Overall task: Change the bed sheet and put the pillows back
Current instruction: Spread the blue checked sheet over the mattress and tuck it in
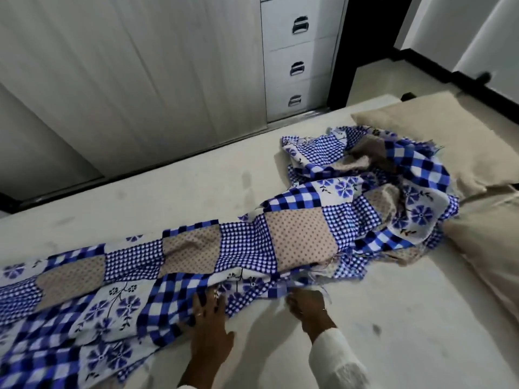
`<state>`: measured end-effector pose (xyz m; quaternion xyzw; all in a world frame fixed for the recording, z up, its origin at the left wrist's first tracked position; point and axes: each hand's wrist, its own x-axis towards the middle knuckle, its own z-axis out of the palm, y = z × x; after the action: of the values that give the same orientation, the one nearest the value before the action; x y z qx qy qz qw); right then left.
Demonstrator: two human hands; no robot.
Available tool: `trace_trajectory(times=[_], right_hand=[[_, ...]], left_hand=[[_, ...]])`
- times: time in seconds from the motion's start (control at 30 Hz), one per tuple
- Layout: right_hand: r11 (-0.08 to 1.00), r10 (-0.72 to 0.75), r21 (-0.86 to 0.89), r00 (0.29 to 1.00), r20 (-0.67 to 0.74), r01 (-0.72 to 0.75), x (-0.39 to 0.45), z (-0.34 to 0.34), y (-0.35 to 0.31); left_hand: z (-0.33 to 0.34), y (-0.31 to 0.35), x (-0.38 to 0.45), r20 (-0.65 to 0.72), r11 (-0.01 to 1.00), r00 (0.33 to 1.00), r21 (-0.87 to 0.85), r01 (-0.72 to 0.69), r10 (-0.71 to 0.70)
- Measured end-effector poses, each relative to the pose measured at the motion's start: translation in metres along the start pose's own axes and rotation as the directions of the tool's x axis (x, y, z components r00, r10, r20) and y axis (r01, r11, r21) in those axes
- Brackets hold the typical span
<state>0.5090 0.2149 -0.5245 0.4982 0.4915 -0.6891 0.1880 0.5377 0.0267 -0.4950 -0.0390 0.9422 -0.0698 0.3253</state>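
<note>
A blue-and-white patchwork cotton bed sheet [196, 256], with gingham checks, flower prints and beige dotted squares, lies in a long rumpled band across the bare cream mattress [393, 318], bunched into a heap at the right end against two beige fabric pillows [438, 136]. The left hand [209, 318] lies on the sheet's near edge with fingers spread flat. The right hand [307, 303], in a white sleeve [337, 357], pinches the frayed edge of the sheet just beside it. Beyond the bed stand pale wardrobe panels [126, 80] and a column of white drawers [297, 57] with curved metal handles.
</note>
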Motion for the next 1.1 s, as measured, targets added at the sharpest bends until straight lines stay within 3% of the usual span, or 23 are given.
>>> trace_trajectory(times=[0.17, 0.23, 0.27, 0.33, 0.43, 0.57, 0.63, 0.67, 0.77, 0.8, 0.83, 0.87, 0.9, 0.93, 0.97, 1.03, 1.1], right_hand=[[0.987, 0.073, 0.132, 0.983, 0.167, -0.096, 0.005, 0.032, 0.008], [0.967, 0.185, 0.125, 0.951, 0.247, -0.22, -0.001, 0.051, 0.015], [0.97, 0.21, 0.054, 0.929, 0.305, -0.237, -0.004, 0.061, 0.021], [0.979, 0.204, -0.063, 0.88, 0.429, -0.196, -0.015, 0.079, 0.033], [0.99, 0.104, 0.018, 0.825, 0.555, -0.137, -0.037, 0.099, 0.053], [0.92, -0.019, 0.355, 0.888, 0.459, -0.164, -0.059, 0.103, 0.077], [0.85, -0.083, 0.49, 0.868, 0.489, -0.195, -0.077, 0.091, 0.085], [0.832, -0.126, 0.521, 0.852, 0.509, -0.188, -0.089, 0.081, 0.089], [0.847, -0.202, 0.514, 0.814, 0.544, -0.133, -0.128, 0.046, 0.107], [0.838, -0.233, 0.537, 0.825, 0.515, -0.099, -0.141, 0.034, 0.114], [0.819, -0.27, 0.569, 0.827, 0.494, -0.073, -0.156, 0.021, 0.125], [0.804, -0.286, 0.592, 0.837, 0.467, -0.055, -0.168, 0.011, 0.137], [0.804, -0.285, 0.592, 0.835, 0.471, -0.059, -0.179, 0.001, 0.148], [0.814, -0.273, 0.578, 0.844, 0.462, -0.053, -0.193, -0.009, 0.163], [0.834, -0.26, 0.55, 0.844, 0.469, -0.049, -0.204, -0.019, 0.175], [0.885, -0.2, 0.463, 0.867, 0.457, -0.039, -0.223, -0.041, 0.209], [0.915, -0.207, 0.401, 0.896, 0.393, 0.036, -0.234, -0.062, 0.237]], left_hand=[[0.002, -0.037, 0.03, -0.202, 0.978, 0.959, 0.016, 0.206, -0.199], [0.012, -0.055, 0.04, -0.297, 0.995, 0.95, -0.027, 0.094, -0.098], [0.021, -0.063, 0.043, -0.428, 0.998, 0.904, -0.055, -0.018, -0.007], [0.045, -0.076, 0.042, -0.62, 0.978, 0.784, -0.141, -0.151, 0.031], [0.057, -0.075, 0.015, -0.751, 0.947, 0.659, -0.187, -0.262, 0.034], [0.072, -0.079, -0.014, -0.694, 0.944, 0.713, -0.157, -0.289, 0.103], [0.075, -0.081, -0.032, -0.573, 0.937, 0.82, -0.282, -0.205, 0.007], [0.076, -0.081, -0.043, -0.483, 0.887, 0.87, -0.44, -0.139, -0.104], [0.074, -0.082, -0.078, -0.419, 0.651, 0.823, -0.755, -0.081, -0.384], [0.073, -0.083, -0.093, -0.36, 0.461, 0.788, -0.881, -0.111, -0.499], [0.072, -0.083, -0.11, -0.23, 0.134, 0.784, -0.973, -0.186, -0.577], [0.068, -0.082, -0.128, -0.037, -0.292, 0.779, -0.915, -0.278, -0.626], [0.068, -0.082, -0.14, 0.152, -0.596, 0.799, -0.748, -0.292, -0.582], [0.071, -0.087, -0.159, 0.249, -0.806, 0.887, -0.558, -0.196, -0.388], [0.077, -0.093, -0.179, 0.234, -0.891, 0.93, -0.424, -0.164, -0.282], [0.094, -0.109, -0.218, 0.12, -0.916, 0.958, -0.345, -0.204, -0.259], [0.113, -0.12, -0.253, 0.119, -0.92, 0.96, -0.338, -0.2, -0.253]])
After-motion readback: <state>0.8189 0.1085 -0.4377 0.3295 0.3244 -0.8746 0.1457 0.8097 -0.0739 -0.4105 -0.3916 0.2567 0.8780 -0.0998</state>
